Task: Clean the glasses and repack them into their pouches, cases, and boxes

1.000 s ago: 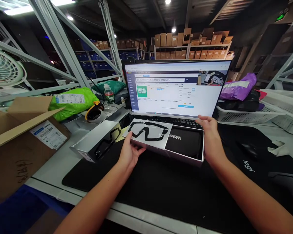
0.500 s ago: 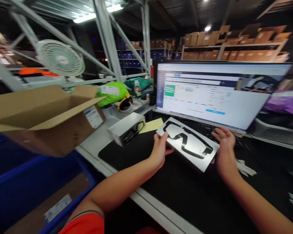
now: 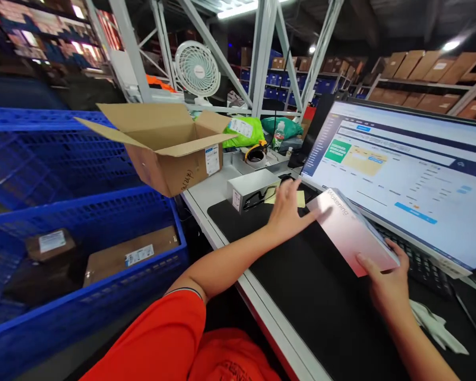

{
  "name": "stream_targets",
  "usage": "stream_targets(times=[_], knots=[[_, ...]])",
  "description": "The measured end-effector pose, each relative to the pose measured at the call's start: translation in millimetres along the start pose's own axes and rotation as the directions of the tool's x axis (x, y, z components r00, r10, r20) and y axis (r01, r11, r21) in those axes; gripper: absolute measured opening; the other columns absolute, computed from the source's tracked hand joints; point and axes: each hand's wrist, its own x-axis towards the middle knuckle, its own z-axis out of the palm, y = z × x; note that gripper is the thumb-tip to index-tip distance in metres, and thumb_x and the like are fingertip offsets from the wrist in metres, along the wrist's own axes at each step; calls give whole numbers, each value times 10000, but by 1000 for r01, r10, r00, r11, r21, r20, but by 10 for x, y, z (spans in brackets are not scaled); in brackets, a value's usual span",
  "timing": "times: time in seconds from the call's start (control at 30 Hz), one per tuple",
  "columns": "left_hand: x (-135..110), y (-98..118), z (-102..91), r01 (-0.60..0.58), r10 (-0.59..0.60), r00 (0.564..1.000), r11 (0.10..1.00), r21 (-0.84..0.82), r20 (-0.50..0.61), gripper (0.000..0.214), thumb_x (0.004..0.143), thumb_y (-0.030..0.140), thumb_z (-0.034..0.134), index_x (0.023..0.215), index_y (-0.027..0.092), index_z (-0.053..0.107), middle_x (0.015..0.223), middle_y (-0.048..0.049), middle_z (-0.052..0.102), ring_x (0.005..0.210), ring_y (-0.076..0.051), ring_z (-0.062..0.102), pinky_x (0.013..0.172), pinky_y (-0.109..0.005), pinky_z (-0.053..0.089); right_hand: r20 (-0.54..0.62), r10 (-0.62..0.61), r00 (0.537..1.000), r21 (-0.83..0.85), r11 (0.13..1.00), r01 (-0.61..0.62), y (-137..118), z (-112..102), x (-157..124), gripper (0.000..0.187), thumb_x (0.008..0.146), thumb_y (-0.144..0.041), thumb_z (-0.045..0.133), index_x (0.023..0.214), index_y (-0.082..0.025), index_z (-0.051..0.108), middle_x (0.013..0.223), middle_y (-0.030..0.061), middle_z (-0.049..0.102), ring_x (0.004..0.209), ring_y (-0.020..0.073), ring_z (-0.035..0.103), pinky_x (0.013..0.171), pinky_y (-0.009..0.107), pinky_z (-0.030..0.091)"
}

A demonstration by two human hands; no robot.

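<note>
My right hand (image 3: pixel 388 280) grips the near end of a white glasses box (image 3: pixel 351 230), thumb on one side and fingers round the other. The box is tilted, with a grey printed word on the face toward me. My left hand (image 3: pixel 285 211) is open, fingers spread; its thumb reaches the far end of that box, and whether it touches I cannot tell. Beyond the left hand, a second white glasses box (image 3: pixel 252 185) with black glasses printed on it rests on the black desk mat (image 3: pixel 293 286). Yellow paper (image 3: pixel 297 198) lies beside it, partly hidden by my fingers.
An open cardboard carton (image 3: pixel 174 169) stands at the desk's left edge. Below it, a blue crate (image 3: pixel 83 312) holds parcels. A monitor (image 3: pixel 404 174) and keyboard (image 3: pixel 416 259) are at the right, with a white glove (image 3: pixel 436 325) nearer me. A tape roll (image 3: pixel 256 156) sits behind.
My view has swung left. My left hand has let go of the box and opened. My right hand has closed on the box, which has turned to show a different face.
</note>
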Motion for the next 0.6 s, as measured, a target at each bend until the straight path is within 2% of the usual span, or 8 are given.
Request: stream_targets(times=[0.03,0.07,0.1,0.17,0.27,0.37,0.47,0.6], knots=[[50,22,-123,-68,73,995,995,73,-69,843,685,368,856,1426,267,467,1607,-88,307,1542,-339,155,1270,-464,46,-5,-3,1000,12,1000,4,5,-7,7,1001,589,-585,836,1435,-230,438,1362,123,476,1146,350,539,1043,567,406],[98,22,-264,-148,198,968,946,287,-153,843,725,382,817,1457,236,426,1617,-118,263,1544,-366,129,1258,-504,16,-8,-17,1000,12,1000,17,5,-12,5,998,589,-581,839,1435,-229,443,1365,128,475,1162,358,533,1049,572,397],[144,-5,-419,-153,238,948,923,353,-211,941,676,311,850,1482,216,373,1634,-151,180,1551,-379,59,1243,-527,-75,-10,-39,999,3,999,39,1,-14,-2,987,592,-577,839,1430,-229,450,1371,128,471,1186,363,520,1063,574,382],[225,-140,-750,-75,241,927,871,486,-289,1109,594,281,903,1514,214,287,1653,-194,42,1549,-403,-22,1208,-599,-134,-3,-95,995,-36,995,95,-11,-8,-21,956,597,-566,839,1412,-235,465,1383,118,458,1226,356,495,1099,566,350],[299,-460,-1193,41,134,951,838,544,-277,1151,479,260,959,1470,208,374,1658,-212,-27,1542,-427,-70,1213,-617,-72,42,-143,989,-23,989,144,-2,30,-47,923,595,-535,850,1384,-241,470,1359,99,468,1217,318,497,1109,531,356],[284,-701,-1462,90,-14,979,925,368,-204,1190,353,176,977,1422,161,453,1595,-246,216,1517,-446,157,1234,-564,112,129,-120,984,65,992,113,53,93,-96,889,599,-490,866,1355,-241,470,1290,96,515,1136,289,548,1046,498,430],[230,-733,-1590,87,-26,978,952,295,-205,1041,441,235,955,1377,128,513,1378,-167,517,1362,-375,455,1183,-467,300,183,-114,976,48,993,107,95,164,-183,842,601,-457,879,1317,-240,491,1281,101,536,1108,288,571,1028,493,447],[203,-615,-1756,49,24,956,971,236,-294,895,556,293,915,1363,180,544,1250,-64,584,1228,-277,543,1107,-372,384,223,-128,966,110,988,106,68,300,-267,822,614,-441,876,1308,-247,481,1274,96,542,1134,299,578,1027,502,459]])
